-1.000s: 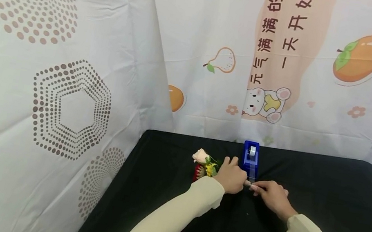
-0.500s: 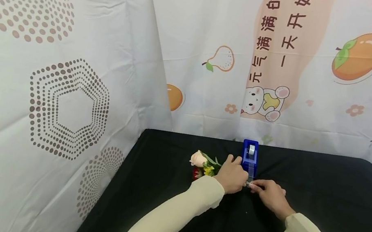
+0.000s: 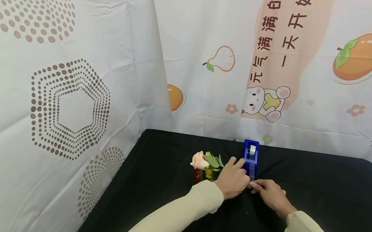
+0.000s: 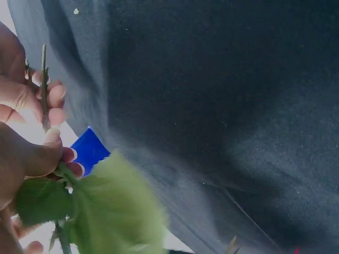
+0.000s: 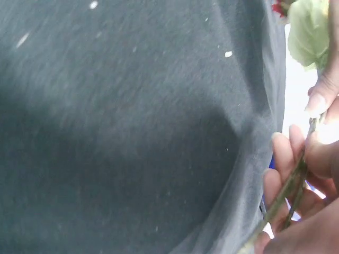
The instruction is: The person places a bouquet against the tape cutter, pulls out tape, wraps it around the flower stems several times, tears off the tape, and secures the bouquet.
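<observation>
A small flower bunch has a peach rose (image 3: 199, 160), a red flower (image 3: 198, 176), yellow blossoms (image 3: 208, 173) and green leaves (image 4: 116, 206). My left hand (image 3: 233, 181) holds its stems just below the leaves, thumb and fingers closed around them. Lower on the same stems (image 5: 275, 206), my right hand (image 3: 272, 195) pinches with thumb and fingertips. Both hands nearly meet, and the bare stem ends stick out past the right one. Right behind them stands a blue tape dispenser (image 3: 250, 156), with a translucent strip at its near end.
Black cloth (image 3: 329, 191) covers the table, with a few pale specks (image 5: 228, 54) on it. White printed curtains (image 3: 209, 87) hang along the back and left edges.
The bunch has turned in my left hand: the rose faces differently and a green leaf now shows on top. The right hand has stayed almost in place, still at the stems.
</observation>
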Action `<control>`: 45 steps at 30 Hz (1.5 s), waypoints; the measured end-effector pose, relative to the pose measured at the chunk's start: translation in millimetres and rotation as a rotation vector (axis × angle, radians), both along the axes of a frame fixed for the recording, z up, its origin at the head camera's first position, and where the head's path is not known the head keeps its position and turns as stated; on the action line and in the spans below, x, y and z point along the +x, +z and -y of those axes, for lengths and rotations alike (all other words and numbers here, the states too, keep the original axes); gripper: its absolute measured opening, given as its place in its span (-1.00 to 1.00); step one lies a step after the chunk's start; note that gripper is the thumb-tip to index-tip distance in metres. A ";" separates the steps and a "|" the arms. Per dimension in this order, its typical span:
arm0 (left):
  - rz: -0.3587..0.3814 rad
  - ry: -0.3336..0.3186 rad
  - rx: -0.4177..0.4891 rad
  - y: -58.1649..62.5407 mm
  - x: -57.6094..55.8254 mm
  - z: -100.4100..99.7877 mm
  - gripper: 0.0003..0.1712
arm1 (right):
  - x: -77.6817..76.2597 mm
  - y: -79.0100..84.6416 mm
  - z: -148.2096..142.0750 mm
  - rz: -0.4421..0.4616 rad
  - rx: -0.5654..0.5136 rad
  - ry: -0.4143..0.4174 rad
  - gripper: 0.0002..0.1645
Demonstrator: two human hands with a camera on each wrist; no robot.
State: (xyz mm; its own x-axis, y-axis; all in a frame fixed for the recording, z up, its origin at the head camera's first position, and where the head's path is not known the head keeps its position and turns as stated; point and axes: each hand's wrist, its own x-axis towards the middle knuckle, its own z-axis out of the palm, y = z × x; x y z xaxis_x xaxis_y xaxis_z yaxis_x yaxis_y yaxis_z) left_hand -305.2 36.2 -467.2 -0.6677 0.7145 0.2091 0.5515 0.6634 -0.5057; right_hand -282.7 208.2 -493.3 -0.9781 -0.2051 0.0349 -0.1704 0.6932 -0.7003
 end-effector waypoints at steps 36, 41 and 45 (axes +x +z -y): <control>0.150 0.083 0.142 7.8 -14.9 -3.4 -0.57 | -2.7 7.2 0.5 -0.050 0.047 -0.024 -0.60; 0.142 0.066 0.157 3.7 -16.1 -3.0 -0.57 | -5.9 4.1 -2.3 -0.088 0.067 -0.038 -0.68; 0.201 0.072 0.153 5.9 -18.1 -3.8 -0.59 | -6.7 1.9 -5.1 -0.137 0.082 -0.041 -0.68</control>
